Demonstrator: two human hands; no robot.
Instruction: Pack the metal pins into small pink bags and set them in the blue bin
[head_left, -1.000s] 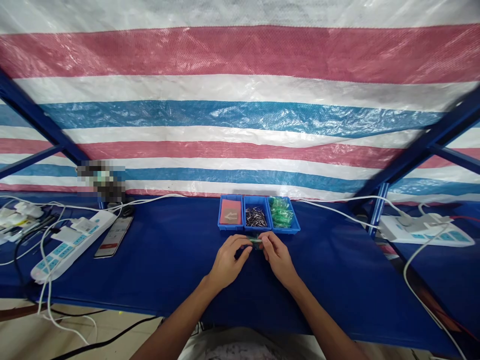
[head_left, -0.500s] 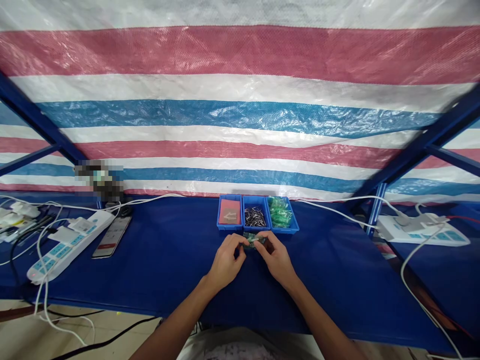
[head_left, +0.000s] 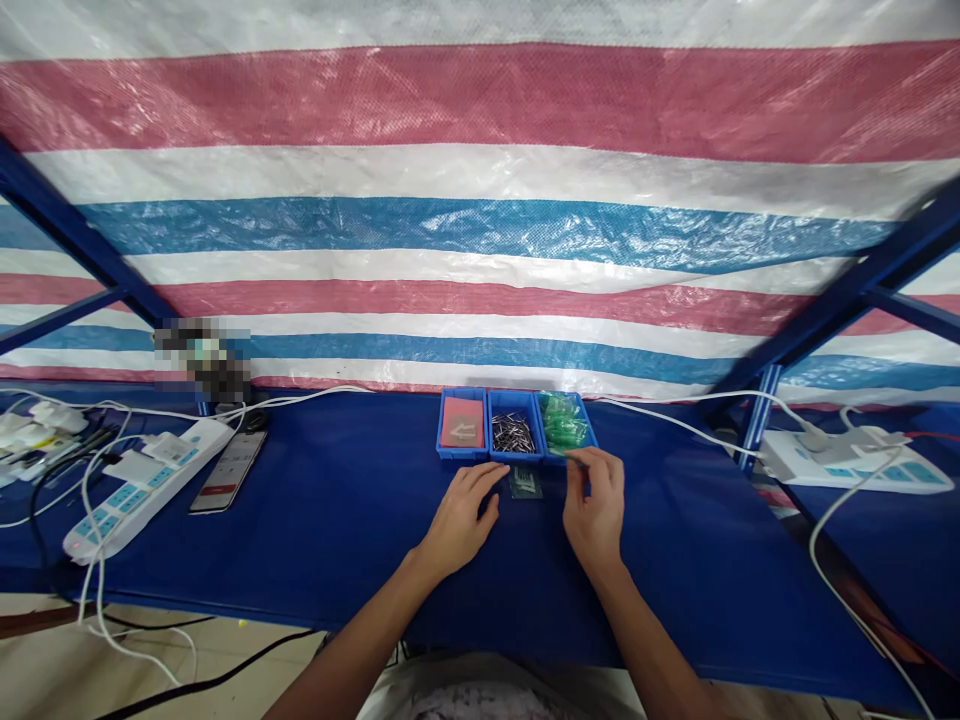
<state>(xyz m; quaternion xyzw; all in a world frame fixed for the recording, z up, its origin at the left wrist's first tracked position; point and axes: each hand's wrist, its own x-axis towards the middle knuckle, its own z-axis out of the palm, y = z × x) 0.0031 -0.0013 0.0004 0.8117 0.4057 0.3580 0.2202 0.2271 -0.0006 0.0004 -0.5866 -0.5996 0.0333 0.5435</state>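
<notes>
A small clear plastic packet (head_left: 526,484) with pale pieces inside lies on the blue table, between my two hands. My left hand (head_left: 463,515) rests at its left, fingers stretched out and thumb apart, holding nothing. Over at the front edge of the right blue bin (head_left: 592,437) is my right hand (head_left: 596,510), its thumb and fingers apart. Green plastic pieces (head_left: 562,420) fill that bin. The middle bin (head_left: 514,456) contains many thin metal screws or nails (head_left: 513,433). In the left bin (head_left: 441,440), a pink sheet (head_left: 451,408) has a small clear bag (head_left: 463,431) on it.
A white power strip (head_left: 142,500) with plugs and cables stands at the left beside a phone (head_left: 229,473). Another power strip (head_left: 847,462) lies at the right, past a blue metal post (head_left: 759,415). Striped sheeting (head_left: 480,240) hangs behind the table.
The plastic packet, held between both hands before, now lies on the table. My right hand has moved right to the bin of green pieces. My left hand has loosened and stayed near the packet.
</notes>
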